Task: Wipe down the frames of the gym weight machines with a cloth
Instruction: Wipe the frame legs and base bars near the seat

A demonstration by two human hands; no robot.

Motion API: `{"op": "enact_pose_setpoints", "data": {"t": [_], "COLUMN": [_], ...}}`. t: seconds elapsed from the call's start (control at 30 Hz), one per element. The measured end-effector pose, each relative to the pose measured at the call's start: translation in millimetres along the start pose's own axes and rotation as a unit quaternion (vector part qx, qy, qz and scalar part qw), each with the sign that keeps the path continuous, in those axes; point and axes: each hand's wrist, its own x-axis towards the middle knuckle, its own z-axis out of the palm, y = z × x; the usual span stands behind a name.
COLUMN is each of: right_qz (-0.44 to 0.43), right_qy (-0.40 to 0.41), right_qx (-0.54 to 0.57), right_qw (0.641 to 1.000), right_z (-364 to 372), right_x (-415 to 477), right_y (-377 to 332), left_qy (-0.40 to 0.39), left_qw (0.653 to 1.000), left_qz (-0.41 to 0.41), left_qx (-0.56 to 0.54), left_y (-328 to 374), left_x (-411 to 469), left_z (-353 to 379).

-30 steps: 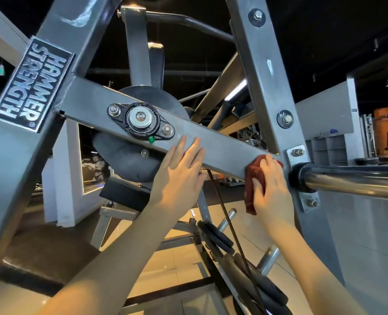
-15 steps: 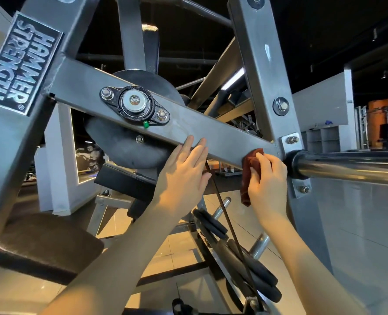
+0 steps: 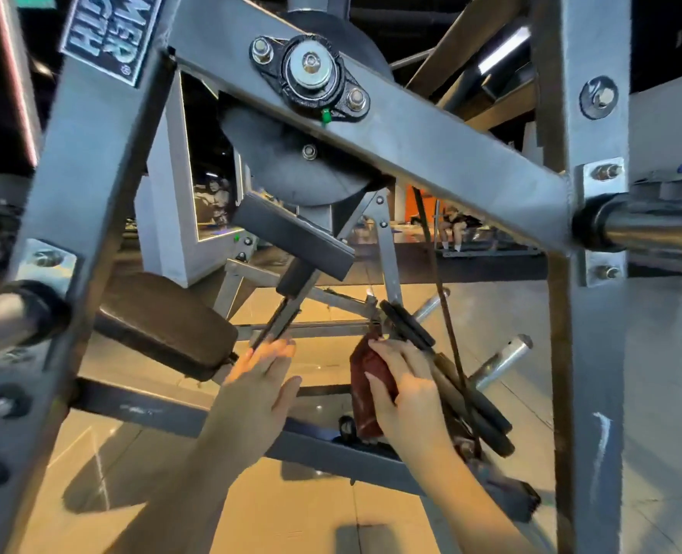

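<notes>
While our right hand (image 3: 407, 393) grips red cloth (image 3: 367, 373) at lower centre, well below diagonal frame beam (image 3: 431, 141), our left hand (image 3: 257, 377) hovers just left, fingers straight together, holding nothing.

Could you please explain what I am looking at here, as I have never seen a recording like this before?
There is no robot here. A person wears a camera on the head, so the single view looks forward and down past their own arms. The grey steel beams are the frame of a gym weight machine. It has a bolted bearing near the top, a brown pad on the left and black weight plates lower down. The right hand holds a dark red cloth close beside those plates. The left hand is open, with straight fingers, and holds nothing.
</notes>
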Motion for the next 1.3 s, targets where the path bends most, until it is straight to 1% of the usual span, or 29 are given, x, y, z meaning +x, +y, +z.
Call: {"op": "enact_pose_setpoints", "data": {"t": [0.07,0.2,0.23,0.27,0.3,0.33,0.4,0.47,0.5,0.57,0.6,0.67,0.77,0.8,0.83,0.9,0.97,1.07,1.13,1.17,1.23,1.27,1.3], "right_qz": [-0.011,-0.023,-0.032,-0.038,-0.038,-0.037,-0.062,-0.075,-0.067,-0.012,0.03,0.055,0.069,0.06,0.029,-0.005,-0.013,-0.092,-0.128,-0.13,-0.126,-0.148,-0.162], "right_qy": [-0.024,-0.078,-0.095,-0.112,-0.133,-0.151,-0.167,-0.181,-0.203,-0.25,-0.27,-0.266,-0.276,-0.272,-0.254,-0.208,-0.21,-0.173,-0.202,-0.209,-0.185,-0.178,-0.197], "right_qx": [0.015,0.026,0.02,0.013,0.009,0.005,0.015,0.026,0.027,0.047,0.068,0.088,0.09,0.08,0.072,0.097,0.096,0.13,0.11,0.106,0.136,0.135,0.122], "right_qw": [1.0,0.996,0.995,0.993,0.99,0.988,0.984,0.98,0.977,0.967,0.96,0.958,0.954,0.957,0.964,0.973,0.973,0.972,0.965,0.963,0.965,0.964,0.959], "right_z": [22.3,64.6,75.9,86.0,96.6,108.6,133.1,157.2,170.6,204.2,221.2,247.6,259.4,257.2,255.6,253.3,258.7,280.2,287.9,288.4,283.8,277.3,269.8], "right_x": [-10.6,-26.3,-30.0,-33.2,-35.6,-37.6,-36.7,-27.0,-20.0,-9.1,-6.4,-6.8,-15.4,-17.4,-20.2,-23.1,-20.0,-4.6,4.3,5.2,1.9,-1.6,-6.2], "right_y": [-6.4,-16.0,-17.4,-19.9,-22.8,-24.6,-25.6,-31.7,-36.1,-45.4,-51.4,-57.9,-48.2,-43.0,-38.2,-36.0,-44.7,-65.5,-77.5,-78.8,-73.1,-67.5,-62.5], "left_qy": [-0.012,0.055,0.018,-0.002,-0.044,-0.038,0.016,-0.024,-0.047,-0.061,-0.071,-0.069,-0.034,-0.023,-0.015,0.0,0.01,-0.016,-0.04,-0.047,-0.062,-0.067,-0.068], "left_qw": [1.0,0.996,0.996,0.992,0.986,0.983,0.983,0.975,0.968,0.958,0.955,0.953,0.958,0.96,0.962,0.965,0.966,0.97,0.972,0.972,0.973,0.974,0.974], "left_qz": [-0.022,-0.042,-0.069,-0.105,-0.146,-0.168,-0.169,-0.219,-0.245,-0.279,-0.281,-0.284,-0.284,-0.279,-0.273,-0.263,-0.258,-0.244,-0.233,-0.231,-0.224,-0.219,-0.214], "left_qx": [0.009,0.055,0.06,0.07,0.071,0.066,0.064,0.014,-0.001,0.036,0.06,0.076,0.02,0.012,0.008,0.0,0.001,-0.007,-0.011,-0.012,-0.006,-0.001,-0.001], "left_y": [-18.8,-51.5,-57.7,-71.1,-83.6,-94.0,-115.0,-130.1,-139.0,-155.4,-163.6,-174.9,-184.9,-186.0,-186.8,-189.3,-192.9,-196.1,-199.7,-200.8,-202.4,-203.9,-205.3], "left_x": [-13.9,-33.4,-35.6,-38.5,-42.9,-46.5,-52.9,-57.7,-57.5,-52.6,-50.4,-45.4,-43.1,-43.8,-44.8,-46.5,-47.1,-47.2,-47.9,-48.9,-51.1,-51.5,-51.5], "left_z": [13.5,28.1,29.2,36.3,39.7,44.5,54.4,58.4,60.6,62.1,63.8,65.1,68.6,70.2,71.6,75.6,78.4,74.3,67.4,64.1,59.4,57.9,56.0]}}
